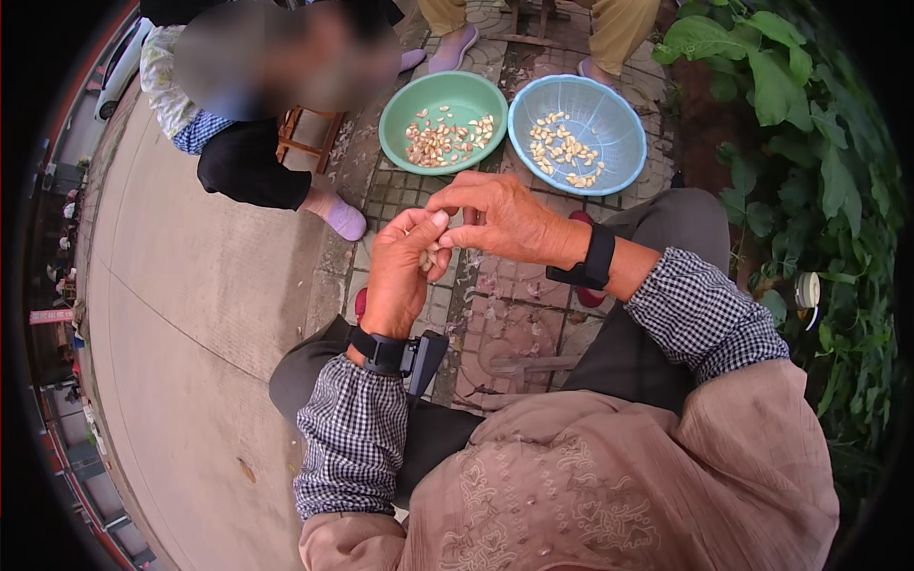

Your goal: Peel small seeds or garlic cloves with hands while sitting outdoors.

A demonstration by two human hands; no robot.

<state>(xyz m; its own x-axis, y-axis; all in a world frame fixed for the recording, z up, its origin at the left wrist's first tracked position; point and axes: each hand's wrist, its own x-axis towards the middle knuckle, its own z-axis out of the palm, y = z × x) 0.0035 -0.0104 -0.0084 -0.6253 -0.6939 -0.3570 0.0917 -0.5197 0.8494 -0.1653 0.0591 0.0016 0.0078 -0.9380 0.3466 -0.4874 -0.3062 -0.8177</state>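
My left hand is curled around several pale garlic cloves, partly hidden by its fingers. My right hand meets it from the right, its thumb and fingertips touching around the tip of the left thumb. Whether a clove sits between those right fingertips is hidden. Just beyond both hands, a green plastic basin holds garlic cloves, many with reddish skin. Beside it on the right, a blue mesh plastic basket contains pale, peeled-looking cloves.
Opposite sits a person in mustard trousers; another, in black trousers, is at the left near a wooden stool. Bits of skin litter the paving tiles. Leafy plants crowd the right; a concrete road runs left.
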